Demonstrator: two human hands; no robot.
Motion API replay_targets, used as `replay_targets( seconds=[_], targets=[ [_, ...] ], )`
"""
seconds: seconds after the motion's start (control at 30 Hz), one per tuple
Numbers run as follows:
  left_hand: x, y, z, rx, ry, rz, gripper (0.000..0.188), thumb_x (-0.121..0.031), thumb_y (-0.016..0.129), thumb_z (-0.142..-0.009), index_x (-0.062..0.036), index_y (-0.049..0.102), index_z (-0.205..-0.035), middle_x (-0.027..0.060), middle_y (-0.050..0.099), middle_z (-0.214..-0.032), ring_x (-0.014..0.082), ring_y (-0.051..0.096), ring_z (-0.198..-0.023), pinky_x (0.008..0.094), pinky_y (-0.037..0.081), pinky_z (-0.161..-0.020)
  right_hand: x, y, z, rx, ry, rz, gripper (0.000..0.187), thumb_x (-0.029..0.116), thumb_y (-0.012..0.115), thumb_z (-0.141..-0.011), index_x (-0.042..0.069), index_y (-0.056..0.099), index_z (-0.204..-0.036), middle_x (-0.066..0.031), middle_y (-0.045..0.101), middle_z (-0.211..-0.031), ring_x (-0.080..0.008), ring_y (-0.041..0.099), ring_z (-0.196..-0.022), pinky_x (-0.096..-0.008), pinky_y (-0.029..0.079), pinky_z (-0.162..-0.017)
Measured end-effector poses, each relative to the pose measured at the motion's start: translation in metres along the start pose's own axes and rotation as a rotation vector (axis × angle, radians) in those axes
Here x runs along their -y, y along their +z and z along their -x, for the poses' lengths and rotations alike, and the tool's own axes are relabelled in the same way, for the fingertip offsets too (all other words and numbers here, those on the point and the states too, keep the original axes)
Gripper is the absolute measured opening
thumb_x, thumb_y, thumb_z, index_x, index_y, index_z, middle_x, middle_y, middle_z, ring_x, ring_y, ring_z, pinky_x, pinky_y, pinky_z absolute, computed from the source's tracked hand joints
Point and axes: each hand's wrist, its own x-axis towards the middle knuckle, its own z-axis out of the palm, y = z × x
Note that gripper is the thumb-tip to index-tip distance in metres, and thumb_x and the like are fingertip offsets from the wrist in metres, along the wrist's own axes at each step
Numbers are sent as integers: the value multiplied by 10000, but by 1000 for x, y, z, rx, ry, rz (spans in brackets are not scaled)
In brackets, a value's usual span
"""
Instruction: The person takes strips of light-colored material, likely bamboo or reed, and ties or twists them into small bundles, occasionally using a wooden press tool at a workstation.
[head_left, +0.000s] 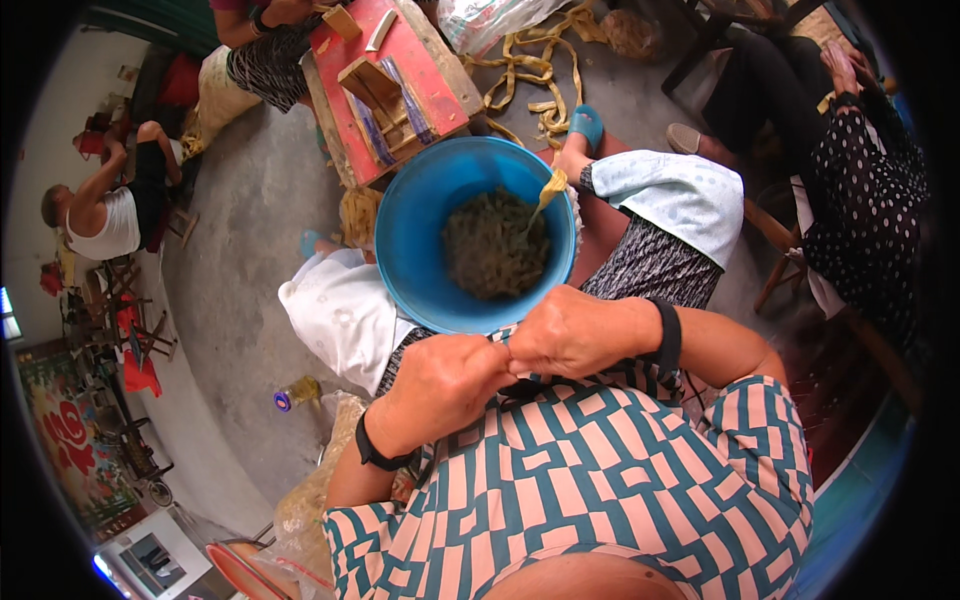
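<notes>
Close to my chest, my left hand [447,388] and my right hand [572,332] meet with their fingertips pinched together. Whatever sits between the fingers is hidden or too fine to make out. Just beyond them, a blue bucket [408,185] stands between my knees. Inside it lies a tangled, dark greenish-brown stringy mass [497,243]. A yellow strip [551,190] hangs over the bucket's right rim. White cloths lie on my thighs: one cloth [345,312] on the left, a patterned cloth [668,190] on the right.
Past the bucket is a low red-topped table [335,60] carrying a wooden frame [385,100]. Yellow strips [540,72] trail over the floor beside it. People sit at far left, at the top and at right. A bottle [297,394] lies on the floor at left.
</notes>
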Motion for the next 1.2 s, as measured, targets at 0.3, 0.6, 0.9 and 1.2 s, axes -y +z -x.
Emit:
replay_targets(
  seconds=[0.3, 0.6, 0.9, 1.2],
  targets=[
    [-21, -22, -7, 30, 181, -58, 210, -132, 755, -806, -52, 664, -977, 37, 492, -679, 214, 560, -605, 325, 441, -553, 35, -24, 6, 145, -9, -48, 271, 195, 687, -915, 51, 540, -739, -122, 593, -646, -338, 618, -588, -431, 482, -538],
    [55, 16, 15, -118, -191, -371, 351, -146, 726, -890, -45, 671, -1222, 153, 708, -1149, 340, 664, -1005, 404, 539, -853, -125, -40, -2, 88, 227, 1245, 137, 176, 642, -832, 78, 689, -914, -83, 647, -1052, -268, 549, -1139, -520, 358, -1109],
    [65, 4, 21, -335, -394, -111, 379, -109, 769, -856, -46, 695, -1222, 160, 708, -1202, 353, 657, -1105, 404, 522, -945, -81, -51, -17, 145, 238, 619, 60, 64, 658, -773, 56, 621, -819, -122, 681, -794, -335, 698, -761, -453, 518, -681],
    [34, 30, -19, -253, -278, 523, 98, -38, 708, -912, -10, 690, -1005, 146, 656, -803, 297, 629, -670, 331, 488, -605, 14, -83, -17, -109, 74, 348, 180, 137, 714, -869, 64, 583, -769, -99, 602, -668, -320, 651, -635, -403, 478, -646]
  ],
)
